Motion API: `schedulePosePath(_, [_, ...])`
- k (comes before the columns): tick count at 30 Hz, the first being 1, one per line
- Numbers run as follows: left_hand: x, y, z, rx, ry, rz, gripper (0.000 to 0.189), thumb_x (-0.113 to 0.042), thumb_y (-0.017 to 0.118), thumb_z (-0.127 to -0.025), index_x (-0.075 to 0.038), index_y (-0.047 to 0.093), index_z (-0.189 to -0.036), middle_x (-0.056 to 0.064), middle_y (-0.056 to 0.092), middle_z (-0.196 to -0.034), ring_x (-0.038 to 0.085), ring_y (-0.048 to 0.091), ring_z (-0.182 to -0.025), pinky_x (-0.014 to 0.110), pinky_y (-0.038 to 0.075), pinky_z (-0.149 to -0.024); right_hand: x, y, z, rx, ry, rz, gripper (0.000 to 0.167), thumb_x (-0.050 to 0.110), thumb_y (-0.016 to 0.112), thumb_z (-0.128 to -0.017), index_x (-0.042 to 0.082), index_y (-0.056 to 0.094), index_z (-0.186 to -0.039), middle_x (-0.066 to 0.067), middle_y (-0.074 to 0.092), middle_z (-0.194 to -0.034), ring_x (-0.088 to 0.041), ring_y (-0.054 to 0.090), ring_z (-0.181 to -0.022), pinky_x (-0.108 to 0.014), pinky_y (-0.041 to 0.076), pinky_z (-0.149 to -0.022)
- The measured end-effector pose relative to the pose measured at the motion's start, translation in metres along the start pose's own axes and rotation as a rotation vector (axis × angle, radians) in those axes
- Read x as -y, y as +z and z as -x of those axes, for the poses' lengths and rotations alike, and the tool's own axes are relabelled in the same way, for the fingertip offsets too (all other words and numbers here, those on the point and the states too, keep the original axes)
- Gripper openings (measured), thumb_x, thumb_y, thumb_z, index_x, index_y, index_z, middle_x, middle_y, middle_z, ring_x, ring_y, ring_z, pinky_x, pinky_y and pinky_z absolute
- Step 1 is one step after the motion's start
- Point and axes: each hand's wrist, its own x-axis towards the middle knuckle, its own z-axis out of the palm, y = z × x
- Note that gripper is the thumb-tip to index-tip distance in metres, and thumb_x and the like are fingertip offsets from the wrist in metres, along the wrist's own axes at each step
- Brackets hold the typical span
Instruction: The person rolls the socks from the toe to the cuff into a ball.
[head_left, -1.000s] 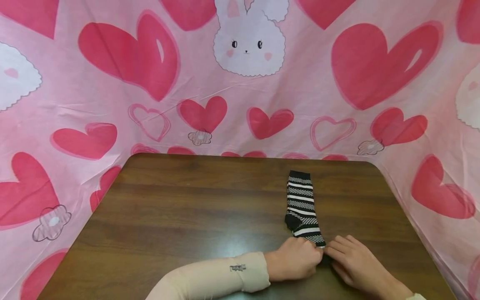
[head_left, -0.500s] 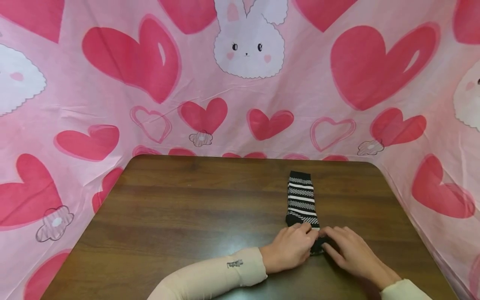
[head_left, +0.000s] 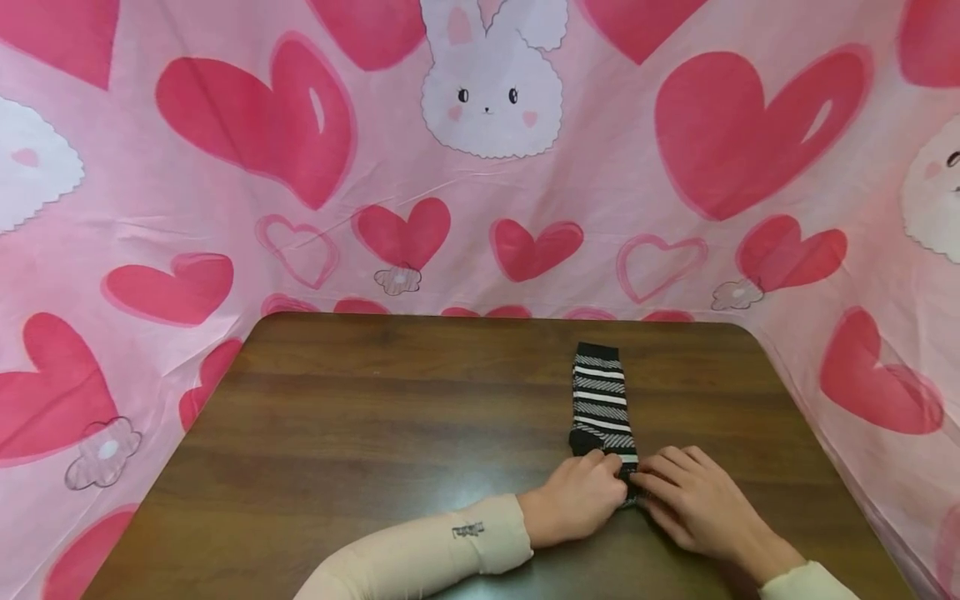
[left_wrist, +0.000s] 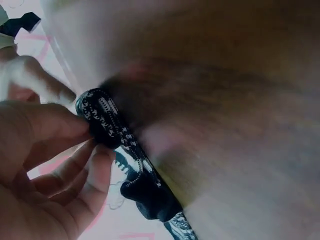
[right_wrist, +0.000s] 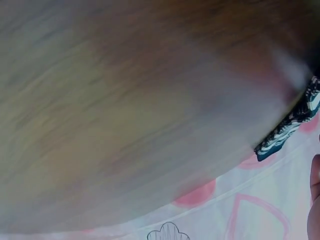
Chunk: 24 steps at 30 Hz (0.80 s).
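Observation:
A black-and-white striped sock lies flat on the table, its dark cuff pointing away from me. Its near end is folded over on itself, partly hidden by the fingers in the head view. From the left side, my left hand pinches that folded end. The left wrist view shows the thumb and fingers of this hand on the dark fold. My right hand is at the sock's right edge and pinches the same fold there. Only a small part of the right hand's fingers enters the right wrist view.
The brown wooden table spreads out to the left of the sock. A pink cloth with hearts and rabbits hangs around its back and sides. A light sleeve covers the left forearm.
Both hands have moved a little away from me along the sock, turning its near end up and over into a fold. Over the last half second the right fingers have shifted slightly.

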Motion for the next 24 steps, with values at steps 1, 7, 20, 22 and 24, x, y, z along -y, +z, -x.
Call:
schedulePosePath(1, [0.0006,0.0003,0.0003,0.000,-0.002,0.008,0.011,-0.034,0.073,-0.090,-0.029,0.075,-0.080,-0.004,0.062,-0.089,0.009,0.055,-0.071,0.019,0.048,-0.052,0.0001,-0.0002,0.0001,0.001,-0.021,-0.007,0.033,0.035,0.051,-0.101,0.011,0.074,-0.102,0.000,0.066,-0.101,-0.022,0.059,-0.091,-0.044,0.042,-0.074])
schedulePosePath(7, [0.0013,0.0009,0.0003,0.043,0.010,0.002,0.021,-0.050,0.073,-0.087,-0.029,0.075,-0.084,-0.004,0.063,-0.091,0.010,0.058,-0.077,0.021,0.050,-0.056,0.0000,0.0033,0.0014,0.020,-0.069,0.016,0.036,0.033,0.047,-0.102,0.011,0.075,-0.100,0.001,0.066,-0.098,-0.022,0.059,-0.088,-0.044,0.042,-0.075])
schedulePosePath(20, [-0.0034,-0.0012,-0.0038,0.087,-0.094,0.096,0.015,-0.029,0.078,-0.082,-0.019,0.067,-0.087,-0.005,0.064,-0.082,0.009,0.055,-0.066,0.019,0.046,-0.051,0.0049,0.0064,0.0016,0.023,0.020,0.028,0.037,0.038,0.047,-0.102,0.011,0.071,-0.097,0.002,0.064,-0.095,-0.020,0.059,-0.088,-0.042,0.041,-0.076])
schedulePosePath(22, [-0.0035,-0.0021,-0.0051,0.092,-0.126,0.126,0.016,-0.028,0.078,-0.081,-0.019,0.067,-0.088,-0.005,0.065,-0.082,0.009,0.054,-0.065,0.019,0.046,-0.051,0.0056,0.0054,0.0022,0.039,0.062,0.014,0.034,0.038,0.050,-0.100,0.012,0.071,-0.097,0.003,0.064,-0.095,-0.018,0.059,-0.089,-0.041,0.040,-0.078])
schedulePosePath(24, [-0.0030,-0.0032,-0.0060,0.097,-0.156,0.163,0.018,-0.027,0.078,-0.081,-0.019,0.065,-0.090,-0.006,0.064,-0.081,0.008,0.054,-0.065,0.019,0.046,-0.052,0.0061,0.0042,0.0022,0.056,0.106,0.000,0.030,0.037,0.054,-0.097,0.013,0.071,-0.097,0.005,0.064,-0.096,-0.016,0.058,-0.090,-0.039,0.039,-0.080])
